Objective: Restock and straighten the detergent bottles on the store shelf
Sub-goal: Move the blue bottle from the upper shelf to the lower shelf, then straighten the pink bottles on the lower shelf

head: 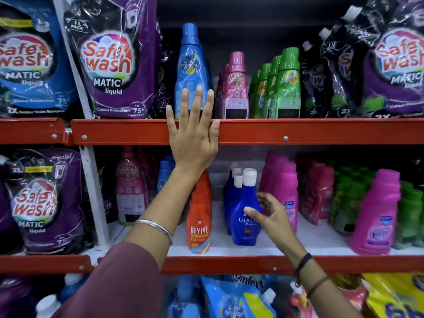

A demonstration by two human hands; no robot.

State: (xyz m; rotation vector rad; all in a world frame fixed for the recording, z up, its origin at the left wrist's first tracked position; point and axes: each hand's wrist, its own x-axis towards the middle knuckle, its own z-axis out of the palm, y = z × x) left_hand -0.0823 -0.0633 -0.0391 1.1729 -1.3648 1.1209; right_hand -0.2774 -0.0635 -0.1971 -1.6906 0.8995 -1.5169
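The upper shelf [298, 130] carries purple Safe Wash pouches [114, 63] at both ends and, between them, upright rows of blue, pink bottles [236, 88] and green bottles [286, 86]. The left hand [192, 131] lies flat with fingers spread against the tall blue bottle [190, 65] at the shelf's front edge. On the middle shelf [229, 263] stand a red Revive bottle [199, 216], a row of dark blue Ujala bottles and magenta bottles [376, 212]. The right hand [273, 216] curls loosely around the front Ujala bottle [244, 214], thumb on its label; this bottle is glossy, white-capped and upright
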